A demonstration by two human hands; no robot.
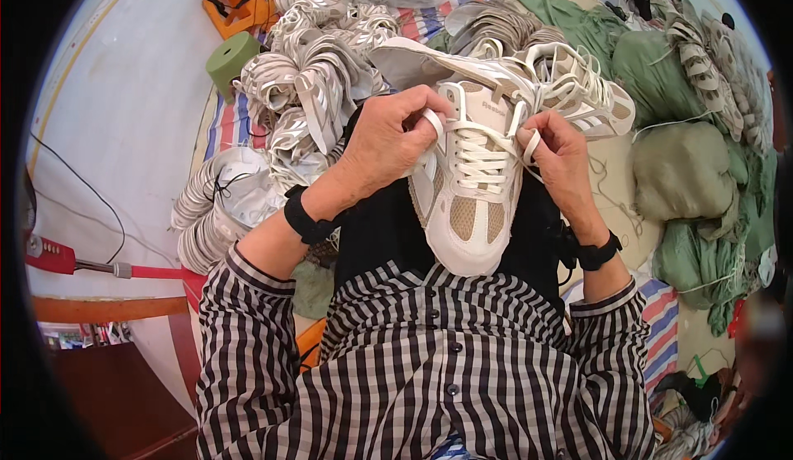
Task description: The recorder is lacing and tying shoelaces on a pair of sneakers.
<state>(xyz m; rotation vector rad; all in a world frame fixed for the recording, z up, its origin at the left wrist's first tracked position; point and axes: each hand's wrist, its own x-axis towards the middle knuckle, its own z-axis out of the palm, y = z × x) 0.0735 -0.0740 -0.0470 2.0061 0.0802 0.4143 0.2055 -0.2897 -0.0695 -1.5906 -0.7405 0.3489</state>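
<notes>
Head view, the only one: a cream and beige sneaker (467, 196) rests on the person's lap, sole down against the dark trousers, toe pointing back toward the striped shirt (413, 369) and heel end away, so its long axis runs near straight out from the body, tilted slightly to the person's left at the toe. It sits right between the two sets of fingers, tongue and eyelet rows directly inboard of both. Left hand (388, 142) comes in from the left over the upper collar, fingers clenched on one flat white lace end (433, 121), which loops up past the thumb; the hand also presses the shoe's left side. Right hand (562, 158) mirrors it on the other side, fingers pinched on the other lace end (533, 142), held just off the top eyelets. Both hands are about equally near the shoe; left sits a bit higher and further over the collar. Wrists cocked inward, forearms rising from the lower edge, black bands on both wrists. The criss-crossed lacing (481, 163) lies between the fingertips, looking threaded up most of the rows. Just beyond the fingers, touching the heel end, a second matching sneaker (570, 88) lies on its side. Further left of the left fingers, heaps of unfinished shoe uppers (306, 88) on a striped mat; well right of the right fingers, green sacks (681, 171).
</notes>
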